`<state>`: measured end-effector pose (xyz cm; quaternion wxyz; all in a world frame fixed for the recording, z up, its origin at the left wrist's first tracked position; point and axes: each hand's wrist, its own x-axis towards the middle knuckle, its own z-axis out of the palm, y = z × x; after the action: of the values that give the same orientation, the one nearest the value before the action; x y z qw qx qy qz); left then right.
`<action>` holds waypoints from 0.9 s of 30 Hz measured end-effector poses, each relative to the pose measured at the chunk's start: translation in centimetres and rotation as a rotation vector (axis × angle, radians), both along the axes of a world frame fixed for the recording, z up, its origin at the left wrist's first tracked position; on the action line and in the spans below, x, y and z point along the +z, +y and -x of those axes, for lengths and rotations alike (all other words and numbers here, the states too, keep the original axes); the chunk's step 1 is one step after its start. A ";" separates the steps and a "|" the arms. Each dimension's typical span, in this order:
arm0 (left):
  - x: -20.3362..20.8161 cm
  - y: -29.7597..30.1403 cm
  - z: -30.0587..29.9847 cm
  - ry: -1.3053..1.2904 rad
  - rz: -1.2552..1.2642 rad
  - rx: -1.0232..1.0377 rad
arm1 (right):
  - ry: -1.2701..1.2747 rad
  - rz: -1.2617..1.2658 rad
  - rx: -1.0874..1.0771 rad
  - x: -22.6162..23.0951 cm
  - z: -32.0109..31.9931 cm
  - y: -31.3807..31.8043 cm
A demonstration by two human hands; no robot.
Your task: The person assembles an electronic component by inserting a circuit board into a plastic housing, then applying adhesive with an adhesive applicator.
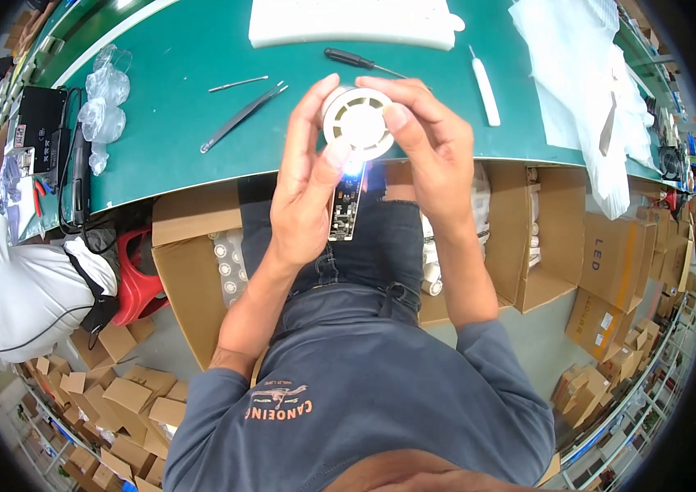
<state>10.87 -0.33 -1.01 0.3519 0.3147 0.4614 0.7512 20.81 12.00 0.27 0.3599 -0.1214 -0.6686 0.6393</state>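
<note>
Between my two hands is a round white slotted housing [334,125], its face turned up toward me and its centre very bright. My left hand [303,184] closes round its left side, with the thumb at the lower rim. On the other side my right hand [440,156] grips it, thumb on the face and fingers behind. A narrow circuit board [346,211] extends below the housing, beside my left thumb. Blue-white light glares where the two meet, hiding how they join. Beyond my hands lies a black-handled screwdriver [352,58], partly behind my right fingers.
Tweezers [241,119] and a thin metal rod [238,84] lie left on the green table [175,156]. A white pen-shaped tool [485,88], white foam block [352,23] and plastic sheeting [569,74] lie further off. Open cartons [192,217] stand under the edge. Another person [28,287] sits left.
</note>
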 end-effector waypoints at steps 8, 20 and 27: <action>0.5 0.2 -0.2 -0.040 -0.168 -0.015 | -0.067 0.293 0.005 1.5 -0.6 -2.0; 2.1 -1.0 -0.6 0.086 -0.128 0.060 | 0.173 -0.173 -0.068 0.8 -0.4 -3.8; 2.7 -0.4 -0.9 -0.021 -0.161 0.113 | 0.166 -0.056 -0.060 1.7 0.3 -3.8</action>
<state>11.79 -0.73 1.72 0.2874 0.3074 0.4129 0.8077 20.49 8.19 2.00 0.4362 -0.0778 -0.6504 0.6170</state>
